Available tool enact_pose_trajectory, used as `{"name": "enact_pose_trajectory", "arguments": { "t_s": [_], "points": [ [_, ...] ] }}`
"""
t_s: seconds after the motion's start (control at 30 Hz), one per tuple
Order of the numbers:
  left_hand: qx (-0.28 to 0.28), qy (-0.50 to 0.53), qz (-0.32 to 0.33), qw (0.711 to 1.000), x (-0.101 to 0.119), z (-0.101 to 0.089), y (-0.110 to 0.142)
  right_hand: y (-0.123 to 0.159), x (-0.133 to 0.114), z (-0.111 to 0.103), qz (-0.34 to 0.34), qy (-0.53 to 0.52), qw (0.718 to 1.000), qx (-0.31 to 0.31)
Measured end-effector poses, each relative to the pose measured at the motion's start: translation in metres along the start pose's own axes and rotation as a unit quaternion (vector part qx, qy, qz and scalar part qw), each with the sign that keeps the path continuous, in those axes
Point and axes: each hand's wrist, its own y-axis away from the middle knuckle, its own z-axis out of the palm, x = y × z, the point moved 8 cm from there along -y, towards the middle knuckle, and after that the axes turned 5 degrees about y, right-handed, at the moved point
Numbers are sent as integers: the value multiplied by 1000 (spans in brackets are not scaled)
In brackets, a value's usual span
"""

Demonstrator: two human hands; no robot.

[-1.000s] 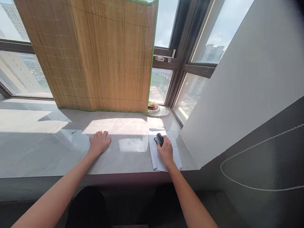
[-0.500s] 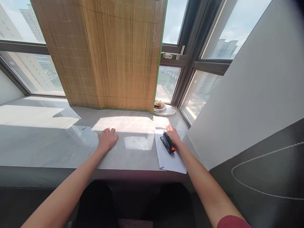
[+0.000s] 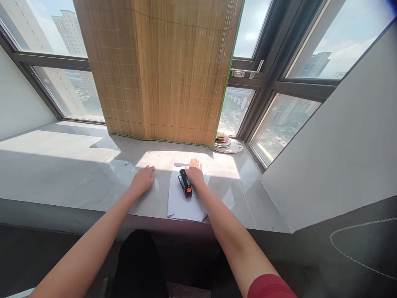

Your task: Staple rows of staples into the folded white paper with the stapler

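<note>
A black stapler with an orange part (image 3: 185, 183) lies on white sheets of paper (image 3: 182, 207) near the front of the marble-look ledge. My right hand (image 3: 195, 174) rests flat on the right side of the paper, fingers stretched forward, just right of the stapler. Whether its thumb touches the stapler I cannot tell. To the left of the paper, my left hand (image 3: 143, 179) lies on the bare ledge (image 3: 93, 182) with its fingers extended and nothing held.
A bamboo blind (image 3: 167, 82) hangs in front of the window above the ledge's back. Stacked plates (image 3: 228, 145) stand in the back right corner. A white wall (image 3: 325, 157) bounds the right, where a beaded cord (image 3: 333, 238) hangs. The ledge's front edge drops near my knees.
My right hand has slid left, with the paper and the stapler moving along with it toward my left hand. The view has shifted a little. My left hand stays on the ledge.
</note>
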Motion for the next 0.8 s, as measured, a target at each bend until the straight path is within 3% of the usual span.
{"name": "enact_pose_trajectory", "arguments": {
  "t_s": [0.13,0.23,0.33,0.43,0.5,0.57,0.67,0.73,0.8],
  "points": [
    [49,-6,-76,996,-53,-11,9,-11,-65,25,-42,-78,996,-7],
    [59,13,-81,995,-62,-7,9,-17,-95,38,-58,-105,992,-25],
    [68,12,-73,995,-58,-4,7,-23,-110,37,-84,-124,988,-26],
    [70,6,-67,995,-56,-5,8,-21,-109,7,-81,-175,981,0],
    [73,4,-66,995,-55,-6,9,-3,-100,-37,-62,-247,966,49],
    [79,3,-64,995,-55,-8,9,40,-87,-90,-39,-354,930,89],
    [83,3,-59,995,-51,-11,9,149,-78,-165,-80,-484,867,86],
    [78,7,-58,995,-48,-13,11,236,-61,-203,-62,-474,873,101],
    [71,12,-57,996,-44,-16,14,317,-51,-230,-85,-397,908,99]
  ]
}}
